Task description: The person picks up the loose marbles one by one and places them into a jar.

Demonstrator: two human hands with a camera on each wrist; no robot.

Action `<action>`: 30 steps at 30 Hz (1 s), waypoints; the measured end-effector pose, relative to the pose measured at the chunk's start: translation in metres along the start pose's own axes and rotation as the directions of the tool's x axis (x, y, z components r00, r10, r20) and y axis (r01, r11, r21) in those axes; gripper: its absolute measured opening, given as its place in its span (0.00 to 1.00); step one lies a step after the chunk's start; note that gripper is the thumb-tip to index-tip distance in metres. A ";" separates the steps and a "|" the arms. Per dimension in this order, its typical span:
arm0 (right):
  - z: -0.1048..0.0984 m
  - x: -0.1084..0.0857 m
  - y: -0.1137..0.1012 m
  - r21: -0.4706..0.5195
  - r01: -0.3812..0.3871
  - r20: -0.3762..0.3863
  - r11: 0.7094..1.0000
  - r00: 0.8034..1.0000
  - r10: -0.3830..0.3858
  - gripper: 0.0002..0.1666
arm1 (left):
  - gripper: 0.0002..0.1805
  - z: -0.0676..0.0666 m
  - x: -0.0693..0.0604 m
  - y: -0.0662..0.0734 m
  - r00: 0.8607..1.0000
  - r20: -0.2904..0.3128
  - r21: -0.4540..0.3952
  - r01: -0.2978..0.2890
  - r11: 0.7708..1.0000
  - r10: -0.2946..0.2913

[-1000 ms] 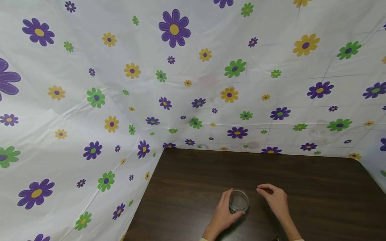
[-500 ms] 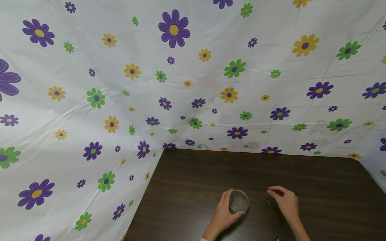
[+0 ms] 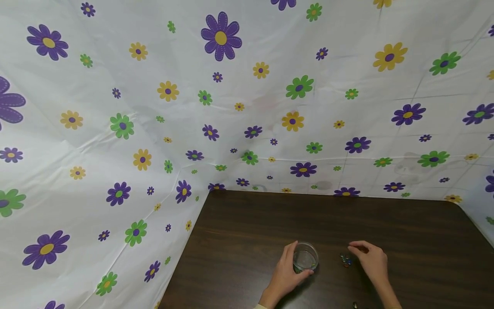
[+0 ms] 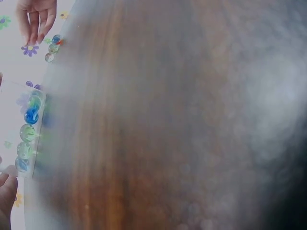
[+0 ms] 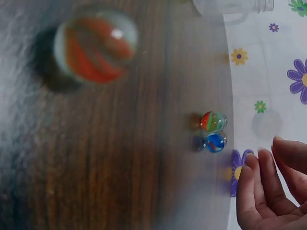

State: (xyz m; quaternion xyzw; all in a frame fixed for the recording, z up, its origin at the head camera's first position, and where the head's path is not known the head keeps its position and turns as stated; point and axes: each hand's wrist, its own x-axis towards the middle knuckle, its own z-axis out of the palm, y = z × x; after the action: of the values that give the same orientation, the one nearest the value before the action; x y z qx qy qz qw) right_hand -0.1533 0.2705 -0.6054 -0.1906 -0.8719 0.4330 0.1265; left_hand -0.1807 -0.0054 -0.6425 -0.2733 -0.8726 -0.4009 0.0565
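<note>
My left hand [image 3: 284,274] grips a clear jar [image 3: 317,259] standing on the table, its thumb on the near side and fingers round the far side. Through the jar's wall in the left wrist view, several glass marbles [image 4: 31,115] in blue and green show inside. My right hand [image 3: 371,262] hovers just right of a small cluster of loose marbles [image 3: 345,260], fingers loosely bent. In the right wrist view, a gap shows between thumb and fingertips, with nothing held. A red-and-green marble [image 5: 211,121] and a blue marble [image 5: 215,142] lie close to those fingers.
One more marble [image 3: 355,305] lies near the bottom of the head view; an orange-swirled marble [image 5: 96,45] looms large in the right wrist view. The dark wooden table [image 3: 247,223] meets a flowered white sheet [image 3: 231,116] at its back and left.
My right hand has moved rightward, away from the jar, uncovering the cluster of marbles on the table. The left hand and the jar have stayed in place.
</note>
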 end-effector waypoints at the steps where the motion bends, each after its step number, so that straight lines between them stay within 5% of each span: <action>1: 0.000 0.001 0.001 -0.008 -0.005 0.008 1.000 1.000 0.005 0.08 | 0.48 0.000 0.000 0.000 1.000 0.002 -0.003 0.003 1.000 -0.003; 11: 0.000 0.006 0.017 -0.042 0.014 0.122 0.999 0.992 -0.009 0.12 | 0.49 0.000 0.000 -0.002 1.000 0.009 -0.009 0.014 1.000 -0.014; 30: 0.005 0.005 0.020 -0.068 0.116 0.177 0.991 0.979 -0.103 0.09 | 0.48 0.001 0.000 -0.002 1.000 0.009 0.001 0.017 1.000 -0.017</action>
State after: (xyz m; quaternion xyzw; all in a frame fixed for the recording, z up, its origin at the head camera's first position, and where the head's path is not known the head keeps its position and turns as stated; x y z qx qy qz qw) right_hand -0.1554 0.2805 -0.6238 -0.1087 -0.9049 0.4061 0.0663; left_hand -0.1820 -0.0056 -0.6442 -0.2674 -0.8754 -0.3997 0.0495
